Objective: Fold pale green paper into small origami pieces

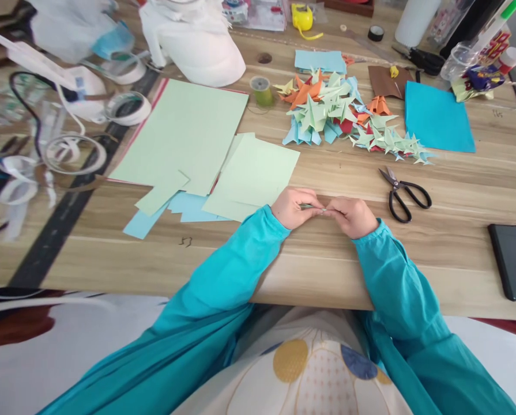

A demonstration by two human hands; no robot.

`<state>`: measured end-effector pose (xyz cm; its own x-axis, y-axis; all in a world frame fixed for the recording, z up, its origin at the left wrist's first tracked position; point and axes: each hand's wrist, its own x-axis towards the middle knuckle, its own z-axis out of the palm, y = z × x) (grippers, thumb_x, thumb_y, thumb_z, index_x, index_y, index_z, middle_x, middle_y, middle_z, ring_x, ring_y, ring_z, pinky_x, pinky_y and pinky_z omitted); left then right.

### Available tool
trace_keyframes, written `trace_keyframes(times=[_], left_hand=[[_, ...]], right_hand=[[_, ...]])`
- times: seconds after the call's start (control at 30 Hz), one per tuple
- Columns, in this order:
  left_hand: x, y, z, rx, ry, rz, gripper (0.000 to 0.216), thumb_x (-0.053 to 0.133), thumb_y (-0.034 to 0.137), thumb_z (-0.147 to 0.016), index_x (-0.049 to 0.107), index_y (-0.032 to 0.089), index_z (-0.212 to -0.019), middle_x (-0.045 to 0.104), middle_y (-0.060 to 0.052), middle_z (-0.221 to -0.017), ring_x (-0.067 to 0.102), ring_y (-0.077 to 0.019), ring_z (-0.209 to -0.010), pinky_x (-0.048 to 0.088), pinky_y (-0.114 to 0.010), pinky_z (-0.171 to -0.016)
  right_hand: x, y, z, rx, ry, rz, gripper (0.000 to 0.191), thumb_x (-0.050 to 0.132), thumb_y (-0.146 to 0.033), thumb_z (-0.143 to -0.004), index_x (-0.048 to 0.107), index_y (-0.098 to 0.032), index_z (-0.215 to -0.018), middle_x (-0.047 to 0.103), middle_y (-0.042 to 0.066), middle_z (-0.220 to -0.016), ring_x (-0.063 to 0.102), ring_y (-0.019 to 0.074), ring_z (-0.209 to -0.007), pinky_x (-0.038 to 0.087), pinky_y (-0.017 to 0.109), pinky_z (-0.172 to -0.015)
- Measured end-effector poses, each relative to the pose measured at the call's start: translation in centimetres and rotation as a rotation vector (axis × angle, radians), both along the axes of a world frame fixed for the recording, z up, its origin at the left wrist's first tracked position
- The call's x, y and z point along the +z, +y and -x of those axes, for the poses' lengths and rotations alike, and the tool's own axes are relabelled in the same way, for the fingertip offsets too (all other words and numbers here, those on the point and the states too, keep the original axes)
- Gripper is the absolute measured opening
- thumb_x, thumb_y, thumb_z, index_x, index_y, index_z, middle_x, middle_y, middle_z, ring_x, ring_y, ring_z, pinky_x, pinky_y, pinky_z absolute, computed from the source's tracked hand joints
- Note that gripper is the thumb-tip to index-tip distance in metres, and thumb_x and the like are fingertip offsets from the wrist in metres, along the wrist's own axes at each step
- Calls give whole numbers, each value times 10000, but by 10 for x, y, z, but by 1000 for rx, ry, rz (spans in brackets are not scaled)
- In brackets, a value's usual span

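both hands, left hand (293, 208) and right hand (351, 216), pinch a small folded paper piece (317, 208) between them, low over the desk (318, 265), with green sheets (253, 173) just beyond and scissors (402, 195) to the right.

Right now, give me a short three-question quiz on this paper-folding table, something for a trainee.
1. True or false: the black scissors lie nearer the right hand than the left hand.
2. What do both hands pinch between them? A. small folded paper piece B. tape roll C. phone
3. Which colour is the paper sheet just right of the pile of origami cranes?
Key: 1 true; 2 A; 3 blue.
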<state>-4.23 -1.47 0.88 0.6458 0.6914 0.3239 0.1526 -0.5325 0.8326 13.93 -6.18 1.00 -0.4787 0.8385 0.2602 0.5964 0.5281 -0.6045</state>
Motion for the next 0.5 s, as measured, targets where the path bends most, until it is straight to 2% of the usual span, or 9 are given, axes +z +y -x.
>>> trace_keyframes(times=[0.17, 0.33, 0.5], left_hand=[[0, 2, 2, -8, 6, 87, 253, 667, 362, -722, 716, 119, -775, 676, -75, -709, 616, -146, -640, 499, -253, -610], [-3, 0, 3, -14, -39, 269, 291, 623, 374, -758, 713, 99, -792, 658, -68, -642, 593, -120, -521, 500, -230, -494], [-3, -7, 0, 36, -55, 382, 267, 603, 333, -776, 709, 100, -854, 680, -63, -637, 623, -133, -544, 532, -233, -515]], right_hand=[[2, 1, -6, -36, 104, 42, 319, 442, -386, -888, 607, -173, -717, 612, 28, -640, 543, 124, -594, 409, 234, -570], [3, 0, -7, -73, 75, 36, 280, 466, -358, -872, 617, -164, -738, 617, 40, -639, 538, 127, -570, 412, 241, -546], [2, -3, -2, -104, 133, 91, 240, 476, -353, -871, 628, -177, -809, 640, 52, -722, 567, 141, -637, 436, 252, -580]])
